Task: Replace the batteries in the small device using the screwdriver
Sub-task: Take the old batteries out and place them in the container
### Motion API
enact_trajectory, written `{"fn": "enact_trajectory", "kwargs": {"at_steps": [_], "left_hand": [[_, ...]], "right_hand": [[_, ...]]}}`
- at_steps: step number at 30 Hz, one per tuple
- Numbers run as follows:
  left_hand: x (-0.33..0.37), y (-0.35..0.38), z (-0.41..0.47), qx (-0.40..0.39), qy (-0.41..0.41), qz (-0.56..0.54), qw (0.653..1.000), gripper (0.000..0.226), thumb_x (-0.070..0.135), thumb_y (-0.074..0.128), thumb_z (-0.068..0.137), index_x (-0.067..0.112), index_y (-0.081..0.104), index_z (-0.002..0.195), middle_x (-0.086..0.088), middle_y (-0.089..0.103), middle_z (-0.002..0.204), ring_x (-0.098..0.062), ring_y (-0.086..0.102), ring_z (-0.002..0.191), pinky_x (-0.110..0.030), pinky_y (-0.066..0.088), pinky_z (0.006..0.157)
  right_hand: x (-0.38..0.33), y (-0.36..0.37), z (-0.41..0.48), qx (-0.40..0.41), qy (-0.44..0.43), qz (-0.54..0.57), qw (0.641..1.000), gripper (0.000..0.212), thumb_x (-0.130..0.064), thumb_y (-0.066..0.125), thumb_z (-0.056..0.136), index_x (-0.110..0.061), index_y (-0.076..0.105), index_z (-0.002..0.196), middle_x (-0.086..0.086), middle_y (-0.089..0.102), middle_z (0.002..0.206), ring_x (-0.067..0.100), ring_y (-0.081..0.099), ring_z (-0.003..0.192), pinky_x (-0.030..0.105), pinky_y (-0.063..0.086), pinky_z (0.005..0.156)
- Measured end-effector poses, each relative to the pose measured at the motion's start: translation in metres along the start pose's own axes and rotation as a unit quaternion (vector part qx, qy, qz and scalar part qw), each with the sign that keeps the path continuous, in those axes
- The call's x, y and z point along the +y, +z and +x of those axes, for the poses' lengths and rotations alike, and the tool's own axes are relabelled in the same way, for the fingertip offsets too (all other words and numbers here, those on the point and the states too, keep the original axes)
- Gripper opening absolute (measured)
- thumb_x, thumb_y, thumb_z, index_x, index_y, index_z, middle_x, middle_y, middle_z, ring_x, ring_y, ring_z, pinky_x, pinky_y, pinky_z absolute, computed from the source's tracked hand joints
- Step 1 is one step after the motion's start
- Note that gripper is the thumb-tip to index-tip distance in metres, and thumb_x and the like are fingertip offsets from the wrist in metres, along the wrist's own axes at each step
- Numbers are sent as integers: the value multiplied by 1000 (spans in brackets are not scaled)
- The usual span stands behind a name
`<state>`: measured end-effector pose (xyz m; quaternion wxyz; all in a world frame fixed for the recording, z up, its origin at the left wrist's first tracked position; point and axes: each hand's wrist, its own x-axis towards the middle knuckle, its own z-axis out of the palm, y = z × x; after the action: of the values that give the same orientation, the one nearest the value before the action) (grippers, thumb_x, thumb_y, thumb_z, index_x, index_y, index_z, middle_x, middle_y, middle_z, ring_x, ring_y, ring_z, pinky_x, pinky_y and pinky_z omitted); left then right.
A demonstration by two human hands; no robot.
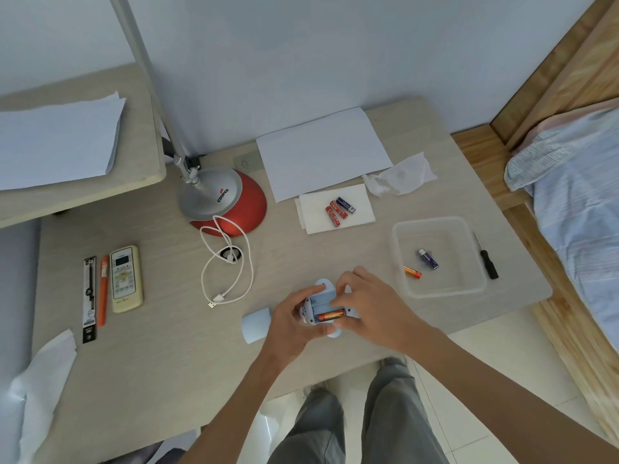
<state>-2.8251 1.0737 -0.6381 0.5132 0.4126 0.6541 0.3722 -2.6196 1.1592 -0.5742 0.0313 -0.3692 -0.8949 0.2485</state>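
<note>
A small pale-blue device [322, 304] lies near the table's front edge with its battery bay open. One orange battery [331, 315] sits in the bay. My left hand [294, 324] grips the device from its left side. My right hand [370, 308] curls over its right side, fingertips at the bay. The pale-blue battery cover [256, 325] lies just left of my left hand. A black-handled screwdriver [486, 257] rests to the right of a clear plastic tray [438, 289] that holds an orange battery [412, 272] and a blue battery [428, 258]. Three batteries [339, 209] lie on a white napkin [358, 217].
A red-and-silver lamp base [227, 200] and a white USB cable [227, 266] sit left of centre. A remote control [125, 278], an orange pen [103, 289] and a black pen pack [89, 298] lie at the left. White paper [321, 150] and crumpled tissue [400, 177] lie behind. A bed [579, 209] stands right.
</note>
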Motion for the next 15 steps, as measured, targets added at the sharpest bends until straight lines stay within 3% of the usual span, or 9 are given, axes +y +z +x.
{"fn": "enact_trajectory", "kwargs": {"at_steps": [5, 15], "left_hand": [[3, -2, 2, -5, 9, 13, 1000, 86, 50, 100, 62, 23, 68, 136, 4, 70, 133, -26, 68, 120, -52, 62, 100], [2, -3, 4, -13, 15, 1, 1000, 82, 42, 101, 63, 28, 69, 136, 1, 70, 134, -29, 67, 123, -52, 63, 98]], "right_hand": [[-5, -2, 9, -18, -34, -47, 998, 20, -42, 82, 87, -26, 83, 101, -6, 57, 108, 16, 47, 102, 32, 51, 81], [-4, -8, 10, -35, -46, -32, 998, 15, -31, 82, 89, -19, 75, 94, -5, 54, 108, 15, 45, 99, 33, 50, 80]]}}
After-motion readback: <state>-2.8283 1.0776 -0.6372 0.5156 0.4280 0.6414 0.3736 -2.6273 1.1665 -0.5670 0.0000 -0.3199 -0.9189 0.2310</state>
